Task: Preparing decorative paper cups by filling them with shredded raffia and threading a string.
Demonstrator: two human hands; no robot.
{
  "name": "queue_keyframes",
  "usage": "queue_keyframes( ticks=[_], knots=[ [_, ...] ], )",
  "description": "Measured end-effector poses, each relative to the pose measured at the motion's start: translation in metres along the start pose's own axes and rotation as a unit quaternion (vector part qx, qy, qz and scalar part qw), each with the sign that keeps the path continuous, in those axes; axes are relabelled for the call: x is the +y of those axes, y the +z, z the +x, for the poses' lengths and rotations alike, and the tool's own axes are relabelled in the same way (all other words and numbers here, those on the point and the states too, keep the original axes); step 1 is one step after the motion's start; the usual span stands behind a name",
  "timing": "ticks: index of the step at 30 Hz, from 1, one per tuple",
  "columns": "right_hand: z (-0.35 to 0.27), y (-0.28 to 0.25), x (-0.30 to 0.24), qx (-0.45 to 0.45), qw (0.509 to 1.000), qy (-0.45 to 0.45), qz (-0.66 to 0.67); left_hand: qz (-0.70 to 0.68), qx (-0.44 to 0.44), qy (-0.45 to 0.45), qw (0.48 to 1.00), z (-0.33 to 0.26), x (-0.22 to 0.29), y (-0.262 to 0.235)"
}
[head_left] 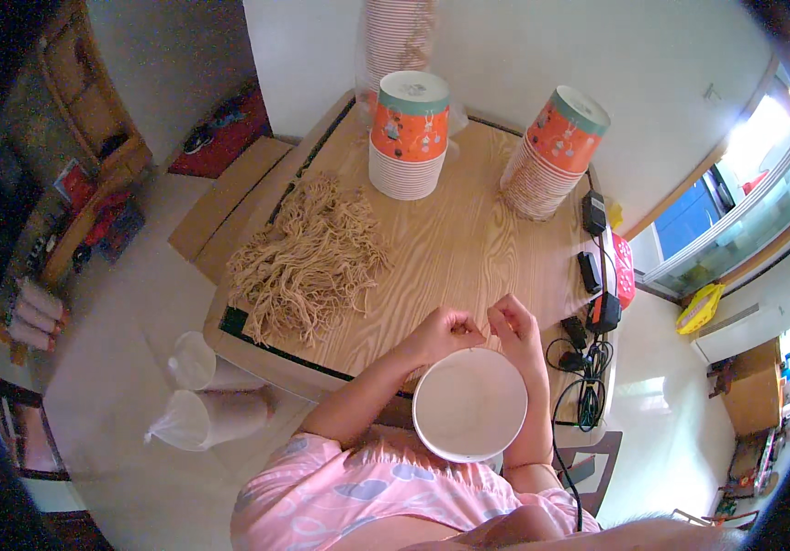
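A white paper bucket (470,404) is held close to my body at the table's near edge, its round opening toward me. At its far rim, my left hand (448,334) is closed with thumb and fingers pinched together. Close beside it, my right hand (513,329) pinches too, its wrist along the bucket's right side. Whatever lies between the fingertips is too small to make out. A heap of beige twisted cords (308,262) lies on the table to the left of my hands.
Upside-down stacks of orange and green paper buckets, one stack (409,133) at the back and another (556,151) at the right, stand on the wooden table (441,262). Black adapters (603,312) and coiled cables (590,399) line its right edge. Bagged bucket stacks (211,420) lie on the floor left.
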State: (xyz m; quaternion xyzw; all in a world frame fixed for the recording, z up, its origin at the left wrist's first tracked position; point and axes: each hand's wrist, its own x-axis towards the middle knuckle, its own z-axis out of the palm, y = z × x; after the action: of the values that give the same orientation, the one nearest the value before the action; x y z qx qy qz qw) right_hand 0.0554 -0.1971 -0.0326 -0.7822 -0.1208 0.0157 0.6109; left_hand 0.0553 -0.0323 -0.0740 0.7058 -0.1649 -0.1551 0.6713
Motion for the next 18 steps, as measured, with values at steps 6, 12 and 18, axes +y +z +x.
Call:
queue_keyframes(
  ticks=[6,12,18],
  knots=[
    [-0.002,-0.005,-0.006,0.005,0.991,0.019,-0.129,0.006,0.012,-0.014,1.0,-0.005,0.008,0.001],
    [-0.005,-0.012,-0.006,-0.034,0.996,0.05,-0.064,-0.004,0.002,-0.013,1.0,-0.004,0.004,0.001],
    [-0.001,-0.014,-0.005,-0.037,0.998,0.037,-0.016,-0.143,0.07,0.046,0.986,-0.003,0.007,0.005]
  ],
)
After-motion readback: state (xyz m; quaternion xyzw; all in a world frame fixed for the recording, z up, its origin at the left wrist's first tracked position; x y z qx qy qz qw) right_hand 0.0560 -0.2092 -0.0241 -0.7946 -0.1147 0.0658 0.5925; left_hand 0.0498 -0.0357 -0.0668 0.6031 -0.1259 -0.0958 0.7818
